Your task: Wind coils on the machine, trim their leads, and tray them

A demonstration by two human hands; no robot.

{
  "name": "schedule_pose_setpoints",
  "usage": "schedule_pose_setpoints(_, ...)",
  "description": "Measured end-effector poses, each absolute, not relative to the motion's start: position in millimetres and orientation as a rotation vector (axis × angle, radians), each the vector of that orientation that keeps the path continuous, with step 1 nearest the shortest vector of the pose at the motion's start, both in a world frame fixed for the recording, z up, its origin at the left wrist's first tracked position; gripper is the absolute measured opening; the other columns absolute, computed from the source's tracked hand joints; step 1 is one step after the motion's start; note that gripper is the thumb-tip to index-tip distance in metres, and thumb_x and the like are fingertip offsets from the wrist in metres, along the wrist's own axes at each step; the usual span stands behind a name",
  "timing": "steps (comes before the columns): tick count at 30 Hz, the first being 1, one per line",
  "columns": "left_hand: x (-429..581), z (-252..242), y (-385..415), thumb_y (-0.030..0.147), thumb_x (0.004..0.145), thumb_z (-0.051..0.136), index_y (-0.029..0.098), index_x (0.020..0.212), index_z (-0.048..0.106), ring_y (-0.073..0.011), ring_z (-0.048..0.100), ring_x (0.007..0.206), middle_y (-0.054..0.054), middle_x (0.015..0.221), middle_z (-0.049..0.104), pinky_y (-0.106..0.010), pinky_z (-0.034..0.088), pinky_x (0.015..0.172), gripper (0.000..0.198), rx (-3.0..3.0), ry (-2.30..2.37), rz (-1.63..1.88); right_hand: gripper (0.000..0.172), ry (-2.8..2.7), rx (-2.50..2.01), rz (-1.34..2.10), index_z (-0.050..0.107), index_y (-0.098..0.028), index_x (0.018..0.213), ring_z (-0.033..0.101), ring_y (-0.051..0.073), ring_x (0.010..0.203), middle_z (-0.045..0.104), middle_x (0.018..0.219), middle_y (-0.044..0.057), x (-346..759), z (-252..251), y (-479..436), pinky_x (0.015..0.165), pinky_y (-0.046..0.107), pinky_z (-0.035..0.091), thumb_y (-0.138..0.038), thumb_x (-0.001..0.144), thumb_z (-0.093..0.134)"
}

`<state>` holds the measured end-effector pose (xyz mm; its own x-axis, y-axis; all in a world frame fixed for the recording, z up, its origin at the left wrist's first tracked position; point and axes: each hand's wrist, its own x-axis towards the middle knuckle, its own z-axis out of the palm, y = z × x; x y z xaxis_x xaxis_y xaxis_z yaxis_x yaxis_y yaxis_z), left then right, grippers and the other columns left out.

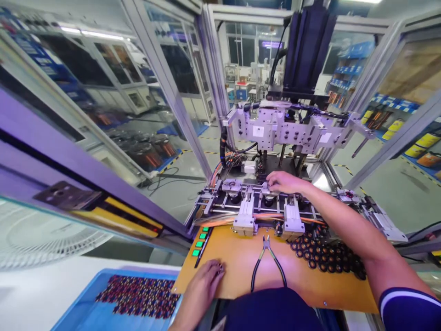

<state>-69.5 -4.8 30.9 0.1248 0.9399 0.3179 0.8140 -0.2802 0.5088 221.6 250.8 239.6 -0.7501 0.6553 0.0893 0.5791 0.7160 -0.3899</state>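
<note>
Low on the left of the orange board (pixel 237 280), my left hand (pixel 203 285) has its thumb and fingers closed on a small dark round part (pixel 219 266). My right hand (pixel 284 182) reaches across to the machine's row of fixtures, its fingers bent down at the middle fixture (pixel 268 197); what they hold, if anything, is hidden. Between my hands, pliers (pixel 266 246) with dark handles lie on the board, jaws pointing away. Many black round parts (pixel 324 255) are grouped under my right forearm.
A blue tray (pixel 93 317) with rows of small reddish parts stands at the lower left. Green buttons (pixel 195 253) line the board's left edge. A metal head (pixel 285 131) hangs above the fixtures. Frame posts (pixel 172 82) rise on both sides, and a white fan (pixel 51 234) is at far left.
</note>
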Motion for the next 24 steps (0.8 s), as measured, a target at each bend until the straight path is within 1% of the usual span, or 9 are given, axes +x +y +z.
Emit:
schedule_pose_setpoints(2, -67, 24, -4, 0.046, 0.097, 0.044, 0.021, 0.09, 0.074, -0.0256, 0.074, 0.09, -0.013, 0.099, 0.074, -0.038, 0.062, 0.081, 0.04, 2.187, 1.761, 0.851, 0.009, -2.689, -0.909, 0.511, 0.068, -0.012, 0.088, 0.061, 0.024, 0.112, 0.061, 0.123, 0.014, 221, 246, 222, 0.102, 0.043, 0.048, -0.017, 0.093, 0.061)
schedule_pose_setpoints(4, -66, 18, -3, 0.042, 0.097, 0.045, 0.02, 0.091, 0.074, -0.0266, 0.072, 0.092, -0.014, 0.101, 0.073, -0.042, 0.061, 0.082, 0.036, 2.188, 1.771, 0.826, 0.011, -2.686, -0.792, 0.525, 0.068, -0.015, 0.094, 0.055, 0.023, 0.121, 0.056, 0.13, 0.012, 218, 236, 179, 0.106, 0.04, 0.044, -0.017, 0.095, 0.056)
schedule_pose_setpoints(7, -64, 13, 5, 0.035, 0.097, 0.049, 0.018, 0.091, 0.071, -0.0235, 0.069, 0.089, -0.011, 0.097, 0.071, -0.041, 0.059, 0.081, 0.028, 2.208, 1.74, 0.791, 0.011, -2.694, -0.587, 0.503, 0.067, -0.016, 0.099, 0.061, 0.017, 0.106, 0.063, 0.114, 0.009, 205, 184, 114, 0.095, 0.029, 0.05, -0.02, 0.096, 0.057)
schedule_pose_setpoints(9, -61, 14, 17, 0.031, 0.096, 0.055, 0.017, 0.092, 0.069, -0.0202, 0.068, 0.088, -0.007, 0.096, 0.07, -0.04, 0.058, 0.08, 0.021, 2.232, 1.697, 0.768, 0.006, -2.733, -0.631, 0.478, 0.068, -0.016, 0.089, 0.063, 0.017, 0.088, 0.067, 0.099, 0.008, 189, 135, 89, 0.081, 0.028, 0.054, -0.015, 0.091, 0.062)
schedule_pose_setpoints(11, -58, 17, 29, 0.03, 0.094, 0.059, 0.015, 0.093, 0.067, -0.0184, 0.067, 0.089, -0.005, 0.096, 0.069, -0.039, 0.057, 0.081, 0.016, 2.259, 1.652, 0.75, 0.01, -2.748, -0.677, 0.454, 0.067, -0.016, 0.08, 0.064, 0.018, 0.08, 0.068, 0.086, 0.007, 171, 92, 81, 0.074, 0.028, 0.054, -0.011, 0.088, 0.064)
schedule_pose_setpoints(14, -54, 24, 38, 0.03, 0.093, 0.061, 0.015, 0.095, 0.065, -0.0196, 0.067, 0.093, -0.005, 0.099, 0.069, -0.04, 0.057, 0.082, 0.015, 2.291, 1.616, 0.749, 0.009, -2.707, -0.75, 0.414, 0.069, -0.016, 0.089, 0.065, 0.021, 0.09, 0.07, 0.097, 0.009, 165, 64, 81, 0.081, 0.033, 0.056, -0.01, 0.09, 0.062)
schedule_pose_setpoints(17, -60, 39, 28, 0.032, 0.093, 0.06, 0.017, 0.101, 0.061, -0.0236, 0.068, 0.099, -0.01, 0.105, 0.07, -0.042, 0.058, 0.086, 0.017, 2.325, 1.638, 0.805, 0.018, -2.612, -0.847, 0.336, 0.068, -0.016, 0.108, 0.063, 0.025, 0.109, 0.067, 0.12, 0.014, 199, 82, 73, 0.093, 0.041, 0.055, -0.015, 0.095, 0.057)
schedule_pose_setpoints(20, -71, 69, 16, 0.034, 0.095, 0.057, 0.018, 0.112, 0.058, -0.0257, 0.069, 0.098, -0.012, 0.107, 0.07, -0.042, 0.058, 0.084, 0.023, 2.407, 1.617, 0.895, 0.026, -2.532, -0.946, 0.222, 0.064, -0.016, 0.12, 0.063, 0.026, 0.11, 0.066, 0.122, 0.015, 262, 123, 56, 0.094, 0.043, 0.056, -0.017, 0.098, 0.05)
schedule_pose_setpoints(24, -61, 138, 45, 0.027, 0.092, 0.063, 0.02, 0.122, 0.057, -0.0242, 0.066, 0.106, -0.011, 0.115, 0.069, -0.042, 0.054, 0.095, 0.031, 2.596, 1.408, 1.011, 0.026, -2.563, -1.068, -0.111, 0.067, -0.013, 0.115, 0.062, 0.028, 0.114, 0.065, 0.124, 0.018, 339, 179, 59, 0.097, 0.045, 0.055, -0.016, 0.098, 0.048)
